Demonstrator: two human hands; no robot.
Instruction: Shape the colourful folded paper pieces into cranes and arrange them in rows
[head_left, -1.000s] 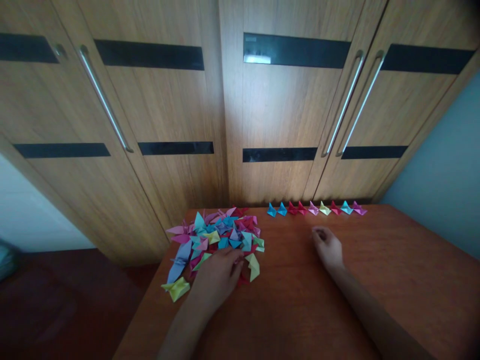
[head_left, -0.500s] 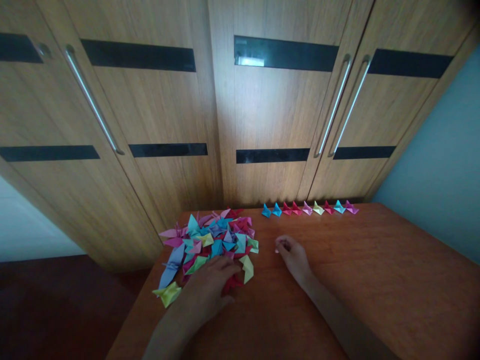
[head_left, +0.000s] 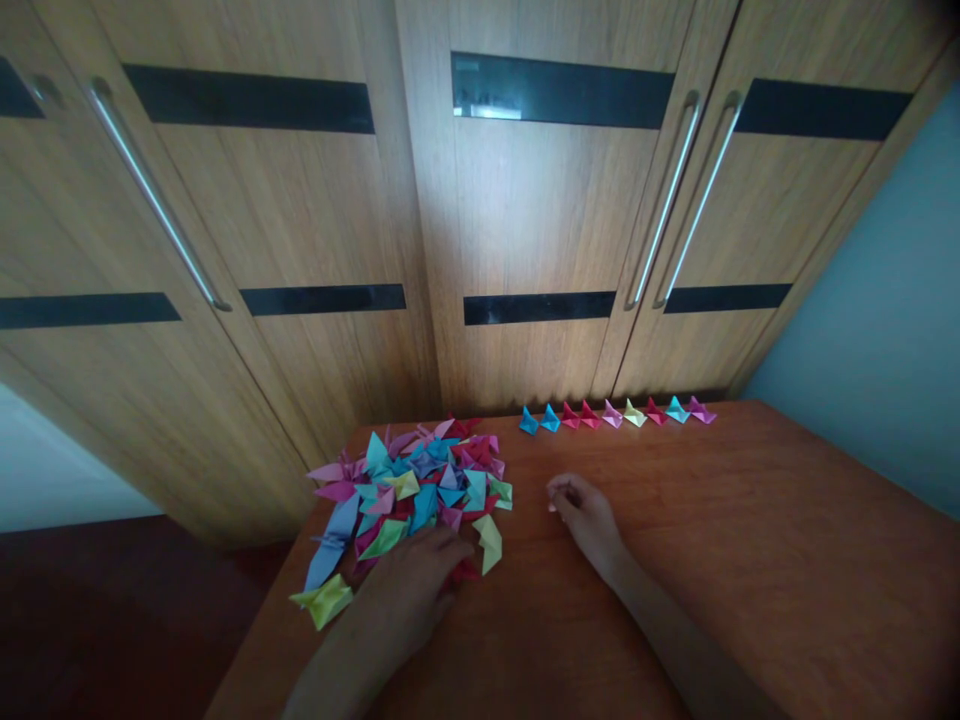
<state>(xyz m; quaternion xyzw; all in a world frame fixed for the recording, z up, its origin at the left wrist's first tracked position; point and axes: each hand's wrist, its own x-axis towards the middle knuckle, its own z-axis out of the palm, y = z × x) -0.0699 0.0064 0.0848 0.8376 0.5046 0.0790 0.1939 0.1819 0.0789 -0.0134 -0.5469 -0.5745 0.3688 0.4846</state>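
Note:
A heap of folded-paper origami figures in several colours lies at the left of the table. My left hand is at the heap's near edge, its thumb and curled fingers around a red origami figure that they partly cover. Just right of those fingertips rests a pale yellow origami piece. My right hand sits on the tabletop right of the heap, thumb and fingers curled together; whatever they may hold is hidden.
Along the table's back edge runs a row of small origami figures, with a blue one at its left end and a purple one at its right. Wooden cabinet doors rise behind the brown table. A yellow-green figure lies near the left edge.
My left thumb and fingers have drawn closer together around the red figure. My right hand has barely moved. The camera view has shifted slightly.

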